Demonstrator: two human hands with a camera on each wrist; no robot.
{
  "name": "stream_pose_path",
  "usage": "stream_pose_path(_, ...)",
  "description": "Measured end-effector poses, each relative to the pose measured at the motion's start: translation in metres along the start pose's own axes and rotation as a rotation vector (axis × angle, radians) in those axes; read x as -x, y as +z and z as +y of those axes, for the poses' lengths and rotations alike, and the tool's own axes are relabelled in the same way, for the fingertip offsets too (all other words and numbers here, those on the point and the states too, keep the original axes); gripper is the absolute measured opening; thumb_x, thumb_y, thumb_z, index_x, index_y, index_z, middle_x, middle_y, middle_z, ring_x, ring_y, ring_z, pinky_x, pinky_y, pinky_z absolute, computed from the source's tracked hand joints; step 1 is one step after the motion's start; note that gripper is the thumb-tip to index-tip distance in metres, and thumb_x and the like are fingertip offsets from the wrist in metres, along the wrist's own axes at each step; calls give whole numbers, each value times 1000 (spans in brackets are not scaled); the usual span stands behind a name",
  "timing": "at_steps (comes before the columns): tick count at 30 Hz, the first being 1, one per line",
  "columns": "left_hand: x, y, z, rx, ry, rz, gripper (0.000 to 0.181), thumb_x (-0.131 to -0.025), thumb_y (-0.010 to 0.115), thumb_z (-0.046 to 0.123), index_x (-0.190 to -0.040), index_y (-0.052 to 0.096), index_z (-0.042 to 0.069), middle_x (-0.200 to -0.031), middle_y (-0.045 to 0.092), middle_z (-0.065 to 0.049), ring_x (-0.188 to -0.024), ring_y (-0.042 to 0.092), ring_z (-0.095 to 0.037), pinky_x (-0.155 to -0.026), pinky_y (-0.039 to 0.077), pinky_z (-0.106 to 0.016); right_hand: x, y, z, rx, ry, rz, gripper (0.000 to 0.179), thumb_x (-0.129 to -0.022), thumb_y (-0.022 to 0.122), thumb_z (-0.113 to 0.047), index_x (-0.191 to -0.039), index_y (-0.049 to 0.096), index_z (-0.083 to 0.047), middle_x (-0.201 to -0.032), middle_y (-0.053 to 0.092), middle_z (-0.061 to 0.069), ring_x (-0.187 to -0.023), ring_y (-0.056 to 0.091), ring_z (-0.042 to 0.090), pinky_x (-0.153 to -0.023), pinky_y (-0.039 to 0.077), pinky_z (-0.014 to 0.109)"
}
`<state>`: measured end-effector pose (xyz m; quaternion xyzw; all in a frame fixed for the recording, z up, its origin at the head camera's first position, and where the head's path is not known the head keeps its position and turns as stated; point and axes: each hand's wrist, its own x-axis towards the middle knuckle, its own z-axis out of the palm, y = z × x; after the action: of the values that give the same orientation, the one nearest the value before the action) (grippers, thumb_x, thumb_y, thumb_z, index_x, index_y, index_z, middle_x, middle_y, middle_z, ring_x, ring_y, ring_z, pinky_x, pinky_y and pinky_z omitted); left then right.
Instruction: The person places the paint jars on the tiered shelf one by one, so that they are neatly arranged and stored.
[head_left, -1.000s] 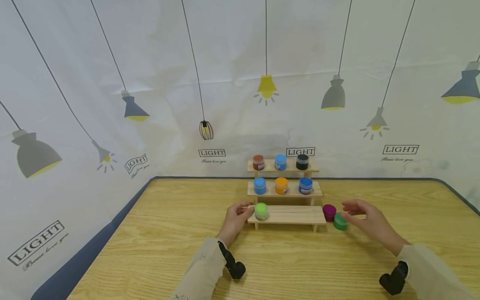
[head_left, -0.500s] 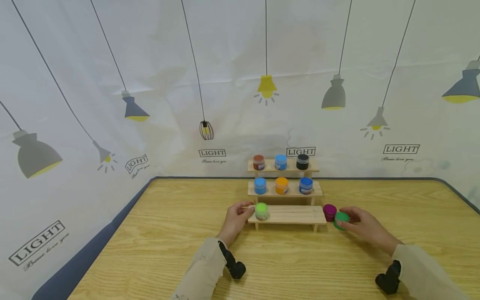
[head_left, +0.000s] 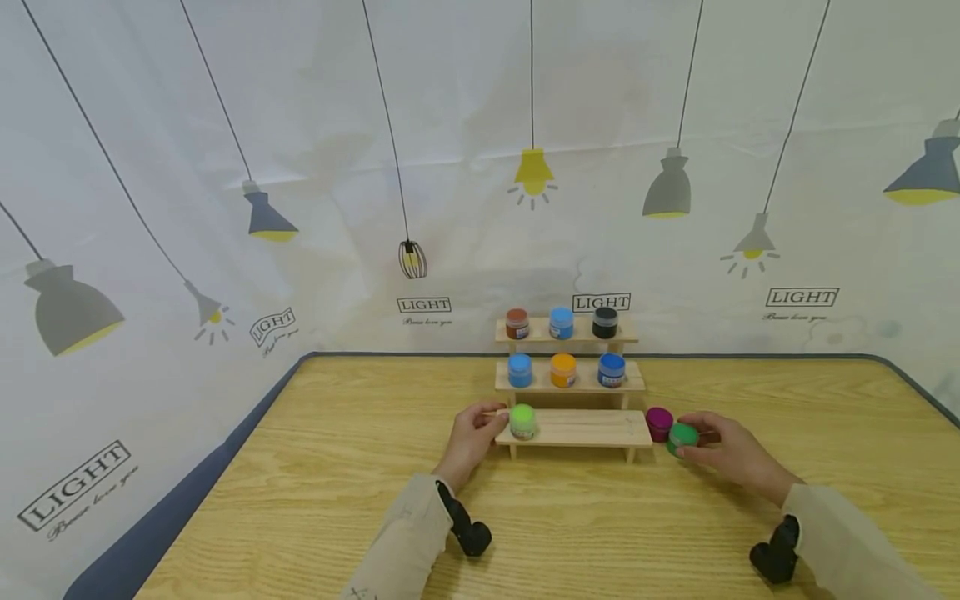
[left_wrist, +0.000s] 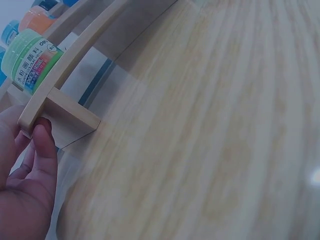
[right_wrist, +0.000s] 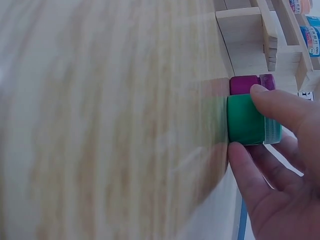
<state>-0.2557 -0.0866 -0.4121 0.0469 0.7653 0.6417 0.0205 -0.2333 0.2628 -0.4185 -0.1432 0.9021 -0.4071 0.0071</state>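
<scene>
My left hand (head_left: 472, 437) pinches the left end of the bottom step of a three-tier wooden stand (head_left: 573, 430). In the left wrist view its thumb and fingers (left_wrist: 44, 150) wrap that end. A light green paint jar (head_left: 522, 422) sits on the step beside it. To the right of the stand, my right hand (head_left: 738, 452) grips a green paint jar (right_wrist: 246, 120) between thumb and fingers. The jar is upright on the table, its base down on the wood in the right wrist view. A purple paint jar (head_left: 659, 424) stands right against it, next to the step's right end.
The middle step carries a light blue jar (head_left: 520, 371), an orange jar (head_left: 563, 371) and a dark blue jar (head_left: 611, 371). Above stand a brown-red jar (head_left: 517, 323), a blue jar (head_left: 561, 323) and a black jar (head_left: 604, 322). A lamp-print curtain (head_left: 337, 167) hangs behind the table (head_left: 360, 400).
My right hand has moved left and closed its thumb and fingers around the green paint jar. My left hand stays on the stand's end.
</scene>
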Motion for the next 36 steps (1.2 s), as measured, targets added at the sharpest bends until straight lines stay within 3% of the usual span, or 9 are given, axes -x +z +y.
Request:
stream_pose_path(23, 2, -1, 4, -3, -5, -8, 28, -89, 53, 10, -113, 55, -6, -86, 60, -11, -64, 50, -14, -57, 44, -27, 5, -5, -6, 9, 41, -17, 46, -81, 65, -23, -116, 51, 3, -104, 57, 14, -96, 53, 33, -72, 47, 36)
stream_pose_path(36, 5, -1, 6, -9, 3, 1, 28, -89, 54, 10, -112, 55, -6, -86, 60, -13, -64, 49, -14, -57, 44, -28, 6, -6, -27, 40, -68, 25, 46, -81, 66, -21, -115, 52, 5, -102, 58, 15, -93, 55, 31, -72, 47, 38)
